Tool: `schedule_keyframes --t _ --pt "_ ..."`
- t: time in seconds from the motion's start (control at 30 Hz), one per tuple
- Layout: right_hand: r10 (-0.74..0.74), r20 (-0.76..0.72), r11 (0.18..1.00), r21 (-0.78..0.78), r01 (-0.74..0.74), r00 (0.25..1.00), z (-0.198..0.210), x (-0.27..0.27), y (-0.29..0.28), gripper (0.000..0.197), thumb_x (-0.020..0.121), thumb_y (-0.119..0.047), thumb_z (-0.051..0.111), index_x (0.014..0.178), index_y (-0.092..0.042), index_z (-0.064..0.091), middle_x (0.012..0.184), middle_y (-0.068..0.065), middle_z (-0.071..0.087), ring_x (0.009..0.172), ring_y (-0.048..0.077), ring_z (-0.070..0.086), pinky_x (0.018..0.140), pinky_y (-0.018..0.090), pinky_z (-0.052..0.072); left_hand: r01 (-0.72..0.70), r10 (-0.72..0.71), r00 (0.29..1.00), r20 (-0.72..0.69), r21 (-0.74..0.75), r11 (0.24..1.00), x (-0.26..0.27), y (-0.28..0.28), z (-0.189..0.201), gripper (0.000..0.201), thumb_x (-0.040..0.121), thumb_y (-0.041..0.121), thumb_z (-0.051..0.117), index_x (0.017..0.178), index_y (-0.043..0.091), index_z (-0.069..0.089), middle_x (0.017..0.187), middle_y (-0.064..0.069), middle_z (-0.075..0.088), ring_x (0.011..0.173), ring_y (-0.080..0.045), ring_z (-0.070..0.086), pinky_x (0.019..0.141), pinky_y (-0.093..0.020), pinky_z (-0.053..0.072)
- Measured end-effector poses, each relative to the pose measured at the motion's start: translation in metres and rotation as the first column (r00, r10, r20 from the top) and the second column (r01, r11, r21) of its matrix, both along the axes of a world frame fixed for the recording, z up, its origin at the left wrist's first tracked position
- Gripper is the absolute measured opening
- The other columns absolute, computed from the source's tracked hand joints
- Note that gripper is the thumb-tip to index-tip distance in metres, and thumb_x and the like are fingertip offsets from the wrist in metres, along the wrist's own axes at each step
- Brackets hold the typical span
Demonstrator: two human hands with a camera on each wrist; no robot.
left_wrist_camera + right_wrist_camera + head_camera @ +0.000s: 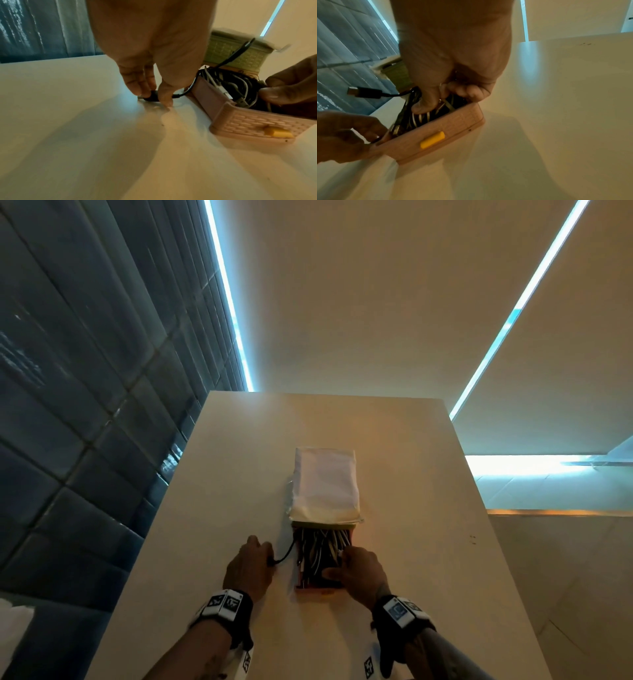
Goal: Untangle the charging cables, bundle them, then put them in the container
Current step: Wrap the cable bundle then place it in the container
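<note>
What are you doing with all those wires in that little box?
A person is sorting charging cables. The pink box on the white table is full of tangled black and white cables. The left hand pinches the plug of one black cable on the table beside the box. The right hand reaches into the tangle and grips some cables.

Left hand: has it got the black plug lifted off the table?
No: the left hand pinches the black plug down against the table.
</note>
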State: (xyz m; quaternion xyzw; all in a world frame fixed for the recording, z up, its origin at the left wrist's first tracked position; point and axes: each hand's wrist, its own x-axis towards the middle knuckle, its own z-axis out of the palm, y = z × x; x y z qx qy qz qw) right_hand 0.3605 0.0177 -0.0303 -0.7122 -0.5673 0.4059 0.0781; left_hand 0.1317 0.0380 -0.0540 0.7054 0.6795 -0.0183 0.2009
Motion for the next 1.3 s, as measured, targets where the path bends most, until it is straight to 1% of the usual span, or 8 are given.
schedule_keyframes --t 0.17,0.37,0.47,0.6,0.8,0.97,1.1,1.3 --pt "-0.005 -0.005 1.0 -0.025 0.005 1.0 -0.005 0.004 0.004 0.041 0.069 -0.047 0.078 0.063 -0.025 0.045 0.085 0.003 0.059 0.075 0.02 0.054 0.06 0.026 0.039 -0.171 0.17 0.944 0.283 -0.022 0.985 0.006 0.004 0.011 0.026 0.082 0.027 0.072 0.064 0.023 0.053 0.084 -0.006 0.066 0.08 -0.021 0.062 0.063 -0.025 0.041" --pt "-0.024 -0.022 0.999 -0.022 0.024 0.999 -0.004 0.004 0.001 0.042 0.071 -0.045 0.079 0.061 -0.025 0.044 0.073 -0.002 0.054 0.063 0.014 0.048 0.049 0.021 0.035 0.013 0.056 0.978 0.2 -0.325 0.945 0.009 -0.009 0.008 0.04 0.077 0.031 0.071 0.112 0.024 0.052 0.116 0.0 0.054 0.103 -0.017 0.055 0.081 -0.025 0.045" --pt "-0.018 -0.015 1.0 -0.022 0.018 1.0 -0.003 0.004 0.001 0.041 0.071 -0.045 0.078 0.061 -0.025 0.044 0.082 0.004 0.058 0.073 0.02 0.052 0.059 0.026 0.039 0.045 0.029 0.983 0.18 -0.395 0.918 0.017 -0.022 0.004 0.025 0.077 0.025 0.066 0.101 0.021 0.061 0.111 -0.004 0.063 0.099 -0.02 0.061 0.077 -0.027 0.049" --pt "-0.01 -0.029 1.0 -0.029 0.009 1.0 -0.004 0.005 0.0 0.04 0.073 -0.044 0.077 0.061 -0.025 0.044 0.083 0.003 0.058 0.075 0.021 0.052 0.062 0.027 0.039 -0.046 0.132 0.954 0.268 -0.302 0.952 0.018 -0.03 0.003 0.027 0.086 0.02 0.06 0.061 0.021 0.052 0.078 -0.003 0.058 0.086 -0.025 0.064 0.064 -0.026 0.044" --pt "0.012 -0.003 1.0 -0.007 -0.012 1.0 -0.002 0.004 0.001 0.039 0.076 -0.043 0.075 0.062 -0.026 0.044 0.08 0.0 0.057 0.066 0.014 0.051 0.054 0.023 0.037 -0.096 0.176 0.835 0.521 -0.177 0.98 0.037 -0.026 0.025 0.025 0.09 0.012 0.062 0.067 0.022 0.068 0.062 0.004 0.059 0.056 -0.008 0.057 0.06 -0.021 0.049" --pt "0.057 -0.005 0.998 0.012 -0.057 0.998 -0.003 0.007 -0.003 0.039 0.082 -0.041 0.07 0.062 -0.027 0.04 0.073 -0.003 0.051 0.069 0.017 0.047 0.049 0.021 0.031 -0.335 0.35 0.81 0.47 -0.118 0.935 0.054 -0.029 0.026 0.011 0.073 0.025 0.08 0.078 0.016 0.075 0.073 0.001 0.07 0.073 -0.015 0.064 0.06 -0.02 0.045" --pt "0.1 -0.013 0.994 0.043 -0.099 0.995 -0.004 0.012 -0.004 0.03 0.087 -0.039 0.064 0.067 -0.023 0.048 0.077 0.0 0.055 0.071 0.016 0.051 0.063 0.027 0.039 -0.347 0.376 0.79 0.484 -0.153 0.926 0.063 -0.028 0.021 0.02 0.066 0.023 0.084 0.063 0.022 0.064 0.072 0.001 0.069 0.075 -0.019 0.065 0.062 -0.024 0.047" --pt "0.084 0.008 0.989 0.12 -0.084 0.996 -0.004 0.008 -0.007 0.039 0.088 -0.037 0.066 0.057 -0.029 0.044 0.059 -0.012 0.044 0.05 0.002 0.039 0.044 0.014 0.031 -0.296 0.292 0.822 0.489 -0.07 0.953 0.06 -0.025 0.014 0.036 0.068 0.026 0.084 0.059 0.023 0.049 0.062 0.006 0.057 0.068 -0.021 0.061 0.057 -0.024 0.041"
